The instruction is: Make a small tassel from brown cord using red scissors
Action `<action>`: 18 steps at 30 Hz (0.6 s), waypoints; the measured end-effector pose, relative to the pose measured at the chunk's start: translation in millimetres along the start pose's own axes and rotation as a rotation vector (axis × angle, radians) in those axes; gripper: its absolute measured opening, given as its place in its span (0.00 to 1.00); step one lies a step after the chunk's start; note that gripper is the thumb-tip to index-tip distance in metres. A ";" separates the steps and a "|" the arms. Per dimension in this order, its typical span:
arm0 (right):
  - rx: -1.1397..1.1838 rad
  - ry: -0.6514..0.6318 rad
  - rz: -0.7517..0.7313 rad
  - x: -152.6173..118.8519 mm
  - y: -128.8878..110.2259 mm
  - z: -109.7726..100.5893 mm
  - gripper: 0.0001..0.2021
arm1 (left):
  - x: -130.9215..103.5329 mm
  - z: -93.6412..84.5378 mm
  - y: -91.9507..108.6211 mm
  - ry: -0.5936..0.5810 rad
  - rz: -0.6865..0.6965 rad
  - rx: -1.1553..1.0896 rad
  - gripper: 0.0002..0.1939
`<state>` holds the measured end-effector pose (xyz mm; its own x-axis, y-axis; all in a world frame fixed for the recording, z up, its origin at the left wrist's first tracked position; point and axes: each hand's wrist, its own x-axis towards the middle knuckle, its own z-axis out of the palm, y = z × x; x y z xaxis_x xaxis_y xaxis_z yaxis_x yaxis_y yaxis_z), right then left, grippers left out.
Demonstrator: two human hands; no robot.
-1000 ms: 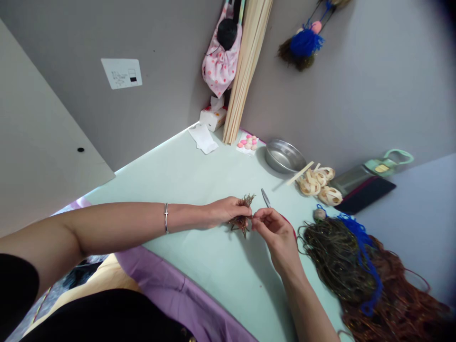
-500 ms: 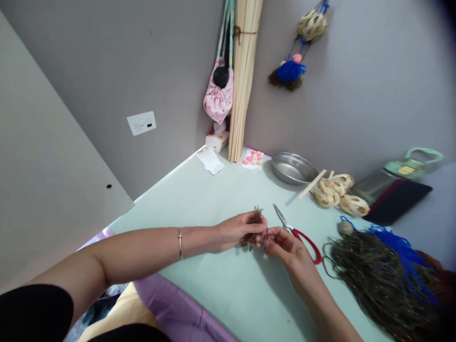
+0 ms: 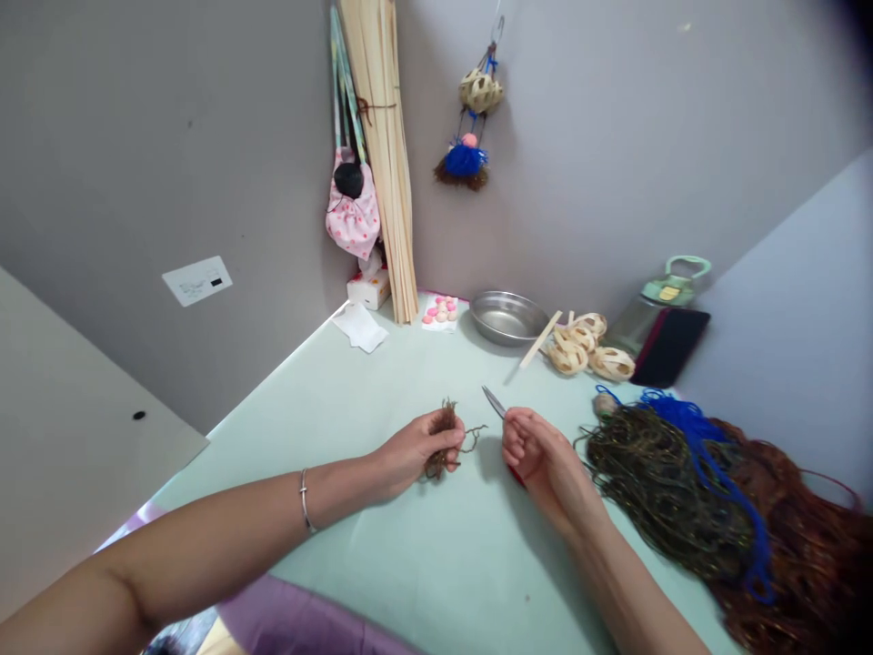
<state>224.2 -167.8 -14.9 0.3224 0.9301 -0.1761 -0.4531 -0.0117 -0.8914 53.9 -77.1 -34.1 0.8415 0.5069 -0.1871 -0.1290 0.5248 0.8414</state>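
My left hand [image 3: 417, 449] is closed on a small bundle of brown yarn [image 3: 445, 420], with frayed ends showing above and below the fingers. A loose twisted strand sticks out of it to the right. My right hand [image 3: 538, 455] has its fingers curled over a pair of scissors [image 3: 495, 402]. The blades point up and left past my fingertips, and a bit of red handle shows under the hand; the rest of the handle is hidden. A gap separates the two hands.
On the right lies a heap of dark green, blue and rusty-brown yarn [image 3: 655, 482]. Behind stand a metal bowl [image 3: 508, 320], woven strip balls [image 3: 579, 346], a phone [image 3: 672, 347], a bottle [image 3: 634, 318] and pink beads [image 3: 443, 309]. A woven ornament [image 3: 467, 159] hangs on the wall.
My right hand has left the brown bundle and moved right, over the scissors. The strand it was at now hangs loose. My left hand keeps the bundle; the view has turned right.
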 end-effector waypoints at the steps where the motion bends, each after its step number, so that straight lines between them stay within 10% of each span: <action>1: -0.080 0.033 -0.003 1.1 1.9 -0.9 0.11 | -0.5 0.5 0.3 -0.006 0.002 0.013 0.14; 8: -0.640 -0.234 -0.126 -5.1 11.5 9.1 0.20 | -0.6 -0.2 -2.2 -0.044 0.005 0.097 0.14; 18: -0.411 -0.092 -0.083 0.2 13.3 0.7 0.16 | 0.7 -1.3 -1.6 -0.022 -0.060 0.058 0.17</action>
<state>217.7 -167.5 -26.5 0.2605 0.9625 -0.0753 -0.0542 -0.0633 -0.9965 54.0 -76.7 -36.2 0.8582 0.4600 -0.2277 -0.0479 0.5135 0.8568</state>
